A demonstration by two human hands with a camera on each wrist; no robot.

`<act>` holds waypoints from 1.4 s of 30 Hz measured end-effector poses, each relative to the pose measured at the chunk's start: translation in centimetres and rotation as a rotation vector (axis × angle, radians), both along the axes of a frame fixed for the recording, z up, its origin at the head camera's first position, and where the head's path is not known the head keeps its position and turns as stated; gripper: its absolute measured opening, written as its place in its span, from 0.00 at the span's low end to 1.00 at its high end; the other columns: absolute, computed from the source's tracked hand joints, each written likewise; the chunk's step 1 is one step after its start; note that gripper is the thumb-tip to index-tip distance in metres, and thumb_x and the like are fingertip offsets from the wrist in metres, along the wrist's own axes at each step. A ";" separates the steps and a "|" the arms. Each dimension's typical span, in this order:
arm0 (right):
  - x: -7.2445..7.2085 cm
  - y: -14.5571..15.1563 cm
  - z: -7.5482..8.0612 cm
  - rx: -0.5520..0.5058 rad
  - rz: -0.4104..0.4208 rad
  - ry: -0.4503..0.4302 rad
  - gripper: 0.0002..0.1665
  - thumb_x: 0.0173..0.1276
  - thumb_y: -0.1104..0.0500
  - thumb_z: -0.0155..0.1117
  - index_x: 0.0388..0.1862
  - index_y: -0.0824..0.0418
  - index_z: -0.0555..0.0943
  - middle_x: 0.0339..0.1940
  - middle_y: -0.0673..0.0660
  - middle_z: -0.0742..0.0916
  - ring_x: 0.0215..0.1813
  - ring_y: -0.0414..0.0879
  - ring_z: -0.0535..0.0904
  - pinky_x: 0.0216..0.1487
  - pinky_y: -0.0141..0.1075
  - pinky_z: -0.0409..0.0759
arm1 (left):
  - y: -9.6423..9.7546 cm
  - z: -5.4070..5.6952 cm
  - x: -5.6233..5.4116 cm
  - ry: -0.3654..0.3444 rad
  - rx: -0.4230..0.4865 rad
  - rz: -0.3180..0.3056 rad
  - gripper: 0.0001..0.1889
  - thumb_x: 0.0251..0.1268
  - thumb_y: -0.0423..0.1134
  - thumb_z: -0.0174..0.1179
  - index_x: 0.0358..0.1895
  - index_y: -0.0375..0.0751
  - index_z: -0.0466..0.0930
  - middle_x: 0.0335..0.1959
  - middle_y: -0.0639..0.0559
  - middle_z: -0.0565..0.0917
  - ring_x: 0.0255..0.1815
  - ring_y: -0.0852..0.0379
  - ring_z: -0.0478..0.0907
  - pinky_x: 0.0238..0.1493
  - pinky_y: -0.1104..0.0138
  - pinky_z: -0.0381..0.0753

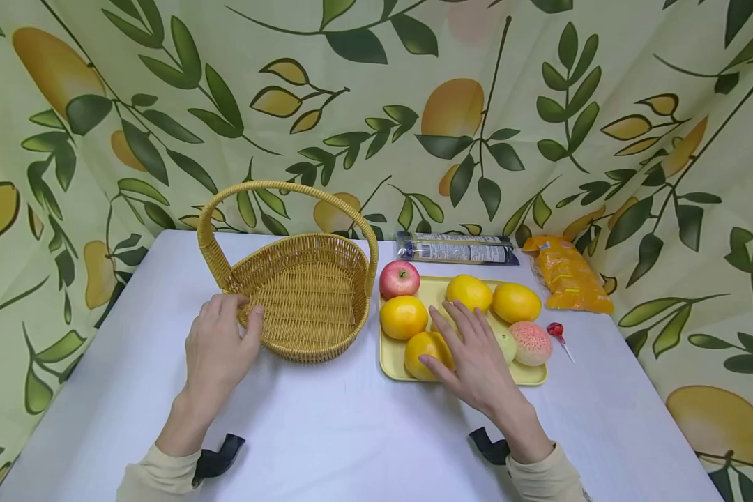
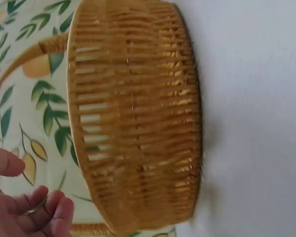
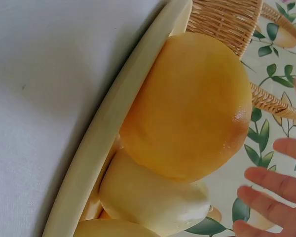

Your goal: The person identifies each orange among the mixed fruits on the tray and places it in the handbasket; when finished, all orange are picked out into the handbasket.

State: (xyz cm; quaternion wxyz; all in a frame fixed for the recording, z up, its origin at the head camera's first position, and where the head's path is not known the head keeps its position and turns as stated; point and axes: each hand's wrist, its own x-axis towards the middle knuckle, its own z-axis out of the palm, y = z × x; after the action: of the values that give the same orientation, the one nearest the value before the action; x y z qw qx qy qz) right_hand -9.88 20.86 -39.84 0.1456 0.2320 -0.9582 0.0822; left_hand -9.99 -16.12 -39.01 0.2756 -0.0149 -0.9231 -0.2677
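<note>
While the golden wicker basket stands near the desk's far edge, handle arching over it, left hand is beside it, thumb apart from bent fingers | right hand spreads above yellow tray's fruit, hiding some | orange bag: far right corner | lollipop: near right edge

Narrow gap between basket and tray, handle arching above.
</note>
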 end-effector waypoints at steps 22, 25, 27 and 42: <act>0.1 0.1 -0.5 0.078 0.109 -0.009 0.42 0.48 0.41 0.78 0.63 0.52 0.77 0.61 0.60 0.80 0.63 0.56 0.74 0.73 0.59 0.59 | -3.2 -2.2 -1.8 -0.509 0.240 0.074 0.22 0.74 0.52 0.45 0.24 0.41 0.68 0.15 0.54 0.68 0.17 0.57 0.65 0.17 0.66 0.62; 0.1 0.2 -0.6 0.089 0.113 -0.015 0.41 0.48 0.41 0.78 0.61 0.52 0.79 0.59 0.58 0.81 0.62 0.56 0.75 0.73 0.59 0.58 | -3.1 -2.3 -1.8 -0.499 0.236 0.072 0.21 0.74 0.51 0.45 0.24 0.41 0.67 0.15 0.54 0.67 0.17 0.57 0.64 0.17 0.66 0.61; 0.2 0.1 -0.7 0.098 0.111 -0.022 0.40 0.48 0.42 0.78 0.60 0.52 0.79 0.58 0.58 0.82 0.62 0.55 0.75 0.74 0.60 0.57 | -3.1 -2.2 -1.8 -0.500 0.235 0.072 0.21 0.74 0.51 0.45 0.24 0.41 0.67 0.15 0.54 0.67 0.17 0.57 0.64 0.18 0.66 0.61; 0.0 -0.2 -0.6 0.094 0.123 -0.006 0.39 0.46 0.42 0.80 0.57 0.55 0.81 0.53 0.57 0.84 0.58 0.52 0.79 0.75 0.56 0.57 | -3.2 -2.3 -1.8 -0.509 0.220 0.080 0.20 0.74 0.51 0.44 0.25 0.41 0.67 0.16 0.53 0.68 0.18 0.56 0.65 0.19 0.65 0.61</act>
State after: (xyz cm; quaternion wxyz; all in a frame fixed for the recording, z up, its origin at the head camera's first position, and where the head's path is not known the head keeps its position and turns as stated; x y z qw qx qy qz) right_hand -9.89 20.62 -40.40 0.1264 0.2968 -0.9454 0.0463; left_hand -11.82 -19.30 -41.36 0.0451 0.1195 -0.9279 -0.3503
